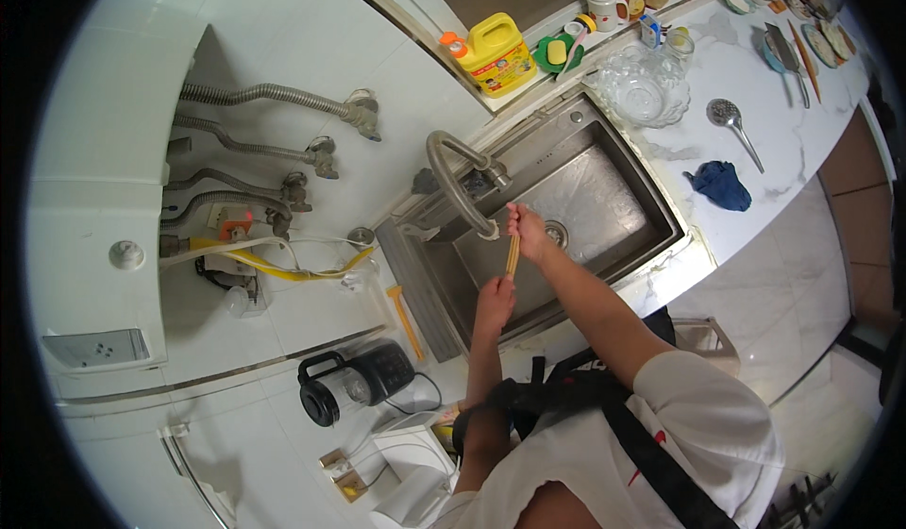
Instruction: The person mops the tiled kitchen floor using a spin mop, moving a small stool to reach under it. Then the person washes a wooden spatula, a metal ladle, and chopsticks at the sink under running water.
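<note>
Over the stainless steel sink [453,274], both hands hold a small bundle of wooden chopsticks [512,255]. My left hand [495,304] is closed around the end nearer my body. My right hand [527,232] grips the far end, beside the mouth of the curved faucet [447,182]. Fingers cover both ends of the bundle, so the number of sticks is hard to tell. Beneath and beyond my right hand lies the drain [556,234], partly hidden by it. The sink floor looks wet.
Right of the sink are a glass bowl [643,90], a slotted ladle [736,129] and a dark blue cloth [720,186]. A yellow jug [497,55] and a soap dish [543,55] stand on the ledge behind. Left are an orange-yellow scraper [405,322] and a blender [357,380].
</note>
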`<state>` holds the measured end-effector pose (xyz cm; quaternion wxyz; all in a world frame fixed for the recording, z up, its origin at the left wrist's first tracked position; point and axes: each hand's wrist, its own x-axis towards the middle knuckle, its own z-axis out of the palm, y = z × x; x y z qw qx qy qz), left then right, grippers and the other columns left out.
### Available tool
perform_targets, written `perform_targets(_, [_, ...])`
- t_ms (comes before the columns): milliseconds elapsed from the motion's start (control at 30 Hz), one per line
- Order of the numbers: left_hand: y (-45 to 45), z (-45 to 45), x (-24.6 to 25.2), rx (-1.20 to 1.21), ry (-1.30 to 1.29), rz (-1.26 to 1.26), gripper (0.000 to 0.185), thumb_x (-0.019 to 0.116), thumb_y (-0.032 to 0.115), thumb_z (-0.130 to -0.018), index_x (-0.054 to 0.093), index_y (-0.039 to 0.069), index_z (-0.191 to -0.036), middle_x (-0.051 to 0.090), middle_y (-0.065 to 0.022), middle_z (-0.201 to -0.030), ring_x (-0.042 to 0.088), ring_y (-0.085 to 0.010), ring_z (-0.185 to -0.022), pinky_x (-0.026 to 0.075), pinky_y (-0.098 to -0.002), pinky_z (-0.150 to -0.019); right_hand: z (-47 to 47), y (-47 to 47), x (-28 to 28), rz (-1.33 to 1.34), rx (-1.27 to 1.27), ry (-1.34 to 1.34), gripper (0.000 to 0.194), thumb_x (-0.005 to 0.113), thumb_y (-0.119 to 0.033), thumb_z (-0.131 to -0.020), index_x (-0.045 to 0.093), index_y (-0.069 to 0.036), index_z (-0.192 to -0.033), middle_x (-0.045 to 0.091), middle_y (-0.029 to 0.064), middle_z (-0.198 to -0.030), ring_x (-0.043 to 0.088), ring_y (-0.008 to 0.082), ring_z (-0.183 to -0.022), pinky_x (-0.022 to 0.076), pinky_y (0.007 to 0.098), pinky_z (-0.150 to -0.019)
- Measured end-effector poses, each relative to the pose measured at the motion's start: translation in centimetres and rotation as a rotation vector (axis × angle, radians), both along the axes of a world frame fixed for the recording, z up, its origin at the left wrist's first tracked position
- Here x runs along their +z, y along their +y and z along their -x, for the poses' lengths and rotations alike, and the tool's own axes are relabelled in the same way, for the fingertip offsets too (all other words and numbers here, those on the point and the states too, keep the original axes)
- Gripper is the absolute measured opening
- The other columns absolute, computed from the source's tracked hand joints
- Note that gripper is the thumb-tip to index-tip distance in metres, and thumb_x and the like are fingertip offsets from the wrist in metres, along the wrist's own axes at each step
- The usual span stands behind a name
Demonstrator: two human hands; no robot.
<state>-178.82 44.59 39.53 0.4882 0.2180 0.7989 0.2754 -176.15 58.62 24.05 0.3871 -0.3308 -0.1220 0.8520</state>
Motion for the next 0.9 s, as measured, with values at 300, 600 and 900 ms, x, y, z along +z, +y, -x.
perform_targets(300, [0.0,0.5,-1.6,-0.125,0.223,-0.124,0.032,0.046,0.028,-0.093,0.052,0.001,-0.077,0.049,-0.0006,-0.056,0.042,-0.0106,-0.041,0.031,-0.0272,-0.038,-0.6,-4.3,1.0,0.049,0.132,-0.042,0.029,0.037,-0.028,-0.096,0.055,-0.005,-0.090,0.050,0.0006,-0.069,0.048,0.0121,-0.056,0.0427,0.0264,-0.050])
perform_targets(600, [-1.8,0.1,2.3,0.101,-0.466,-0.142,0.023,0.047,0.027,-0.093,0.055,0.008,-0.084,0.044,0.0057,-0.058,0.043,-0.0061,-0.050,0.032,-0.0216,-0.043,-2.2,2.9,3.4,0.162,0.121,0.109,0.038,0.032,-0.032,-0.099,0.055,-0.002,-0.103,0.060,0.0057,-0.084,0.054,0.0131,-0.067,0.0499,0.0283,-0.062])
perform_targets(900, [1.7,0.9,-2.0,0.291,-0.521,-0.200,0.034,0.041,0.035,-0.096,0.050,0.003,-0.086,0.035,0.0025,-0.054,0.028,-0.0070,-0.035,0.020,-0.0229,-0.031,-2.7,-4.0,5.1,-0.083,0.426,0.055,0.034,0.042,-0.027,-0.096,0.053,0.003,-0.109,0.063,0.0141,-0.102,0.061,0.0178,-0.080,0.0525,0.0268,-0.067])
